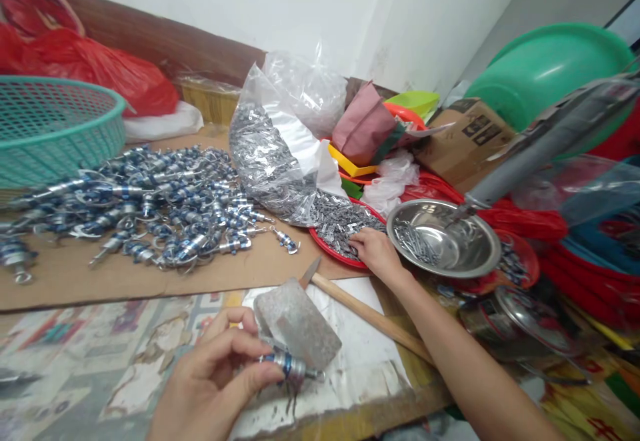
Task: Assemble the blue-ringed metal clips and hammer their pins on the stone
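Between the thumb and fingers of my left hand (215, 374) is a blue-and-silver banded metal fitting (289, 364), lying nearly level with its narrow tip to the right. It is just in front of a grey block (297, 321), whose near edge it overlaps. My right hand (375, 251) reaches into a red tray (320, 244) of small flat grey metal pieces (335, 217). Its fingers are bent together on the pile, and what the fingertips pinch is too small to make out. A hammer (370, 311) with a wooden handle rests under my right forearm, beside the block.
Many similar blue-and-silver fittings (170, 207) are heaped on cardboard (125, 284) at the left. A clear bag (270, 154) of grey pieces leans behind the tray. To the right stands a steel bowl (465, 247) with pins, under a slanting grey rod (550, 141). A green basket (60, 134) is far left.
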A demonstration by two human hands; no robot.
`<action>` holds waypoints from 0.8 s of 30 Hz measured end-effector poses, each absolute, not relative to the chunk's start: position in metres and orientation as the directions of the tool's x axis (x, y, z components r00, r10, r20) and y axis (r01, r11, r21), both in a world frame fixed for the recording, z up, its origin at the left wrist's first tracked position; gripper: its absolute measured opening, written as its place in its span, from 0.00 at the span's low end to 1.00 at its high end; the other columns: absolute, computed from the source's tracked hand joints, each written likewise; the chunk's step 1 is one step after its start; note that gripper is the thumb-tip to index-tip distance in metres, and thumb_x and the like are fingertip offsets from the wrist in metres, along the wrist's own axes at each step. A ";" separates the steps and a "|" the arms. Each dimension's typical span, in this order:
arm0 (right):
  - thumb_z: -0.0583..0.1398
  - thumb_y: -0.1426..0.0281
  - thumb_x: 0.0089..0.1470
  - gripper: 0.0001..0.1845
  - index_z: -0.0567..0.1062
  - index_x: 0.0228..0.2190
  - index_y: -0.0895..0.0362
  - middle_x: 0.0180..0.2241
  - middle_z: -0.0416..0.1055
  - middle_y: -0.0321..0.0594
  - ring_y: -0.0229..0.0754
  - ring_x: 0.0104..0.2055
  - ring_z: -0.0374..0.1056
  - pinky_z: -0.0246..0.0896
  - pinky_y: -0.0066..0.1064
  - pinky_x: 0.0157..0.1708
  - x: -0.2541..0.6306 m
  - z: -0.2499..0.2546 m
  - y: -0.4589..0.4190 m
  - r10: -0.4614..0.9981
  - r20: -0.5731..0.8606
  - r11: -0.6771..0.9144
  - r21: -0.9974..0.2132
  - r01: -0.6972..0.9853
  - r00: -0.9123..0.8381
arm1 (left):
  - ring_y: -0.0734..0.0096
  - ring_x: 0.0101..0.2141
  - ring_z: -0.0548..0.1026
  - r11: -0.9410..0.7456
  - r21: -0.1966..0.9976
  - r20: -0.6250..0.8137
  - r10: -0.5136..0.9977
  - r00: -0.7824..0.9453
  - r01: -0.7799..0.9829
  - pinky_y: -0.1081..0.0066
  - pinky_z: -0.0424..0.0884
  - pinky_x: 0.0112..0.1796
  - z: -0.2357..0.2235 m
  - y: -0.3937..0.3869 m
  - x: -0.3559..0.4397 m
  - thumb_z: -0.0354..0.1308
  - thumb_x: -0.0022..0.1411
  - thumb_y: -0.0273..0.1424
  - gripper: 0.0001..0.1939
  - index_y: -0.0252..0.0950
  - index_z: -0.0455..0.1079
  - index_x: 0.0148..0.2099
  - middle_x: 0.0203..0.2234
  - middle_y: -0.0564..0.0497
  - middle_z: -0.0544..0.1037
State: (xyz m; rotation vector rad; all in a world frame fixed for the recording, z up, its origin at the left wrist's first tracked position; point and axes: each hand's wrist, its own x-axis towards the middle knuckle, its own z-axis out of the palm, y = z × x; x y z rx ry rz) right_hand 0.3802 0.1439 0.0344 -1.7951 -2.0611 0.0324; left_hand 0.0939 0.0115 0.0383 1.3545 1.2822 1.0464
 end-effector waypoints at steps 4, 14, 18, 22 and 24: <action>0.57 0.73 0.57 0.05 0.73 0.31 0.60 0.34 0.71 0.40 0.41 0.37 0.68 0.64 0.38 0.40 0.377 0.040 0.143 0.924 0.381 0.144 -0.303 0.942 -0.019 | 0.67 0.34 0.75 -0.053 0.974 0.034 0.996 0.088 0.222 0.73 0.69 0.38 0.040 0.011 0.091 0.65 0.47 0.31 0.02 0.42 0.77 0.24 0.31 0.51 0.74; 0.56 0.77 0.55 0.08 0.71 0.27 0.57 0.25 0.70 0.36 0.36 0.28 0.67 0.64 0.25 0.28 0.290 0.078 0.035 0.828 0.469 0.558 -0.641 0.527 -0.306 | 0.71 0.25 0.76 -0.220 0.938 0.215 0.975 0.047 0.267 0.77 0.70 0.30 0.045 0.012 0.098 0.69 0.43 0.29 0.11 0.48 0.79 0.32 0.22 0.58 0.78; 0.53 0.83 0.53 0.10 0.72 0.32 0.59 0.28 0.73 0.42 0.38 0.31 0.70 0.67 0.26 0.31 0.274 0.071 0.016 0.703 0.559 0.705 -0.630 0.326 -0.440 | 0.68 0.25 0.75 -0.135 0.951 0.151 0.988 -0.038 0.278 0.74 0.71 0.33 0.049 0.012 0.100 0.71 0.40 0.30 0.15 0.49 0.80 0.35 0.20 0.58 0.78; 0.55 0.83 0.52 0.10 0.69 0.32 0.57 0.27 0.73 0.39 0.38 0.29 0.71 0.68 0.27 0.30 0.275 0.064 0.017 0.712 0.587 0.700 -0.638 0.321 -0.386 | 0.69 0.25 0.75 -0.171 0.960 0.168 0.985 0.034 0.223 0.75 0.70 0.30 0.056 0.012 0.103 0.69 0.41 0.26 0.15 0.51 0.80 0.33 0.20 0.57 0.78; 0.56 0.83 0.51 0.11 0.68 0.33 0.56 0.26 0.73 0.39 0.38 0.29 0.71 0.68 0.28 0.30 0.275 0.063 0.017 0.710 0.595 0.701 -0.647 0.300 -0.376 | 0.69 0.25 0.75 -0.173 0.965 0.165 0.985 0.056 0.199 0.76 0.69 0.29 0.059 0.011 0.104 0.68 0.43 0.26 0.12 0.51 0.81 0.29 0.21 0.56 0.79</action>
